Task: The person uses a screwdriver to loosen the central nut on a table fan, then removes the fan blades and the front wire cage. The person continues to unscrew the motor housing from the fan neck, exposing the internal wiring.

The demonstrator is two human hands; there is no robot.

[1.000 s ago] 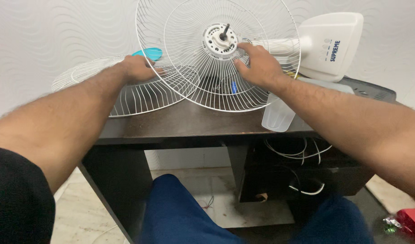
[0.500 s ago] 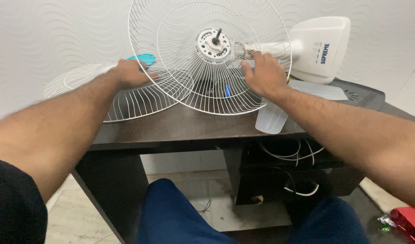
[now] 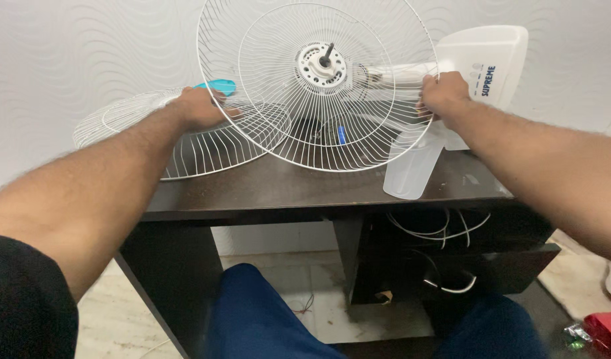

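Both arms outstretched; left hand [image 3: 200, 106] palm down, right hand [image 3: 442, 94] clenched.

Count on dark desk [image 3: 285, 189]: two white wire fan guards, one upright on motor [image 3: 318, 83], one lying flat [image 3: 185, 133]. One fan motor hub with shaft [image 3: 323, 65]. One white fan base [image 3: 488, 63]. One translucent fan blade [image 3: 412, 166]. One turquoise object [image 3: 215, 85]. Two hands: left [image 3: 199, 108], right [image 3: 444, 93].
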